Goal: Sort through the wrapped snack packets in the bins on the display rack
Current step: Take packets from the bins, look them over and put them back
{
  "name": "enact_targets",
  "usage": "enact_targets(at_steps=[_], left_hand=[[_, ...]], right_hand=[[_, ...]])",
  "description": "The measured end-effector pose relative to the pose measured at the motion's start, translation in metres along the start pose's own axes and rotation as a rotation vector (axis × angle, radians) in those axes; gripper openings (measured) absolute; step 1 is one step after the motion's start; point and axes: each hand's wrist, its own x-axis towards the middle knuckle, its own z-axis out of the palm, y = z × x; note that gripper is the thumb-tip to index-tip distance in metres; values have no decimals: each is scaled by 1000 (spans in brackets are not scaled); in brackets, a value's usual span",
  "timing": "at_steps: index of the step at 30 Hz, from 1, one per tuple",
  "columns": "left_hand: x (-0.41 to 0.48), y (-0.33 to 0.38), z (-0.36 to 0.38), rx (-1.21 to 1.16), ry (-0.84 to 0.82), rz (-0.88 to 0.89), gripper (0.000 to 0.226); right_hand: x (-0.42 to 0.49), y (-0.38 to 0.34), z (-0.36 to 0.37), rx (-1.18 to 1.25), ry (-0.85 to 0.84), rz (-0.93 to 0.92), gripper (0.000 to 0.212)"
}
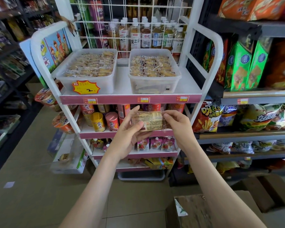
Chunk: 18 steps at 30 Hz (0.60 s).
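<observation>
Packet: I'm looking at one flat, rectangular snack packet [149, 120], printed label side toward me, yellow-brown inside, held level in front of the rack's second shelf, below both bins.
Left hand [130, 134]: pinching the packet's left end, thumb on the front, fingers behind.
Right hand [178, 125]: pinching the right end between thumb and fingertips.
Wrapper: glossy clear film, crinkled at the ends.
Bins: left bin [89, 81] and right bin [155, 84], cloudy plastic with rounded corners, side by side on the top shelf, heaped with similar packets.
Price tag [85, 87]: yellow starburst on the left bin.
Rack [130, 99]: white tube frame, wire grid back, pink shelf edges.
</observation>
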Motion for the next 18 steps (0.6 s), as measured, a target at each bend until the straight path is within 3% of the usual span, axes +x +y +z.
enact_targets(at_steps=[13,18], left_hand=[[-3,8,6,-2,-16,59,42],[2,14,13,-34,-15,80,39]], right_hand=[[-5,-6,-6,215,-139,-22,16],[-2,-8,-17,147,-255,-100,35]])
